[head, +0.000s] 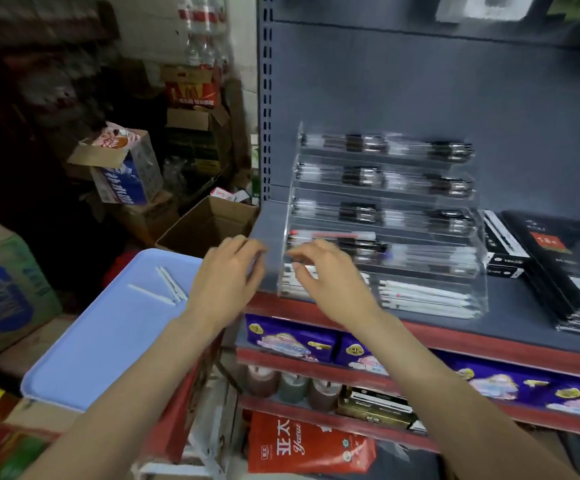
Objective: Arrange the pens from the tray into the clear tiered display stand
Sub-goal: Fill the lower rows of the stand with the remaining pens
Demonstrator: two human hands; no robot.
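Both forearms reach up from the near edge. The right hand has loosely curled fingers at the stand's lower tiers; whether they pinch anything is blurred. The left hand hangs relaxed, holding nothing. White pens lie on the smooth blue tray (light, slick, rigid: best pinched mid-barrel). The clear tiered stand looks like hard acrylic.

Quick count: one blue tray holding three white pens, one clear display stand showing five tiers, two hands showing, three bottles sitting on lower shelf. Pens inside stand too blurry for counting.
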